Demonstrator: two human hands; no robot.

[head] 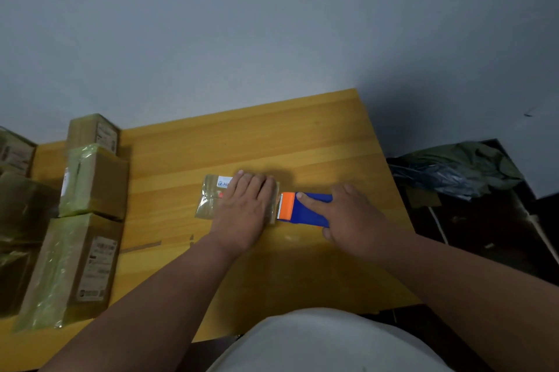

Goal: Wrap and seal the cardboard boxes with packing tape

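Observation:
A small flat cardboard box (211, 197), glossy with tape and bearing a white label, lies in the middle of the yellow wooden table (242, 141). My left hand (246, 205) lies flat on the box's right half, fingers straight, pressing it down. Just to the right, a blue tape dispenser with an orange toothed cutter (302, 210) sits at the box's right edge. My right hand (348, 214) grips the dispenser, index finger stretched along its top and thumb under its near side.
Several taped cardboard boxes (93, 181) with shipping labels are stacked along the table's left side. A strip of tape (142, 246) lies on the tabletop near the front. Dark bags and clutter (459, 172) sit on the floor right of the table.

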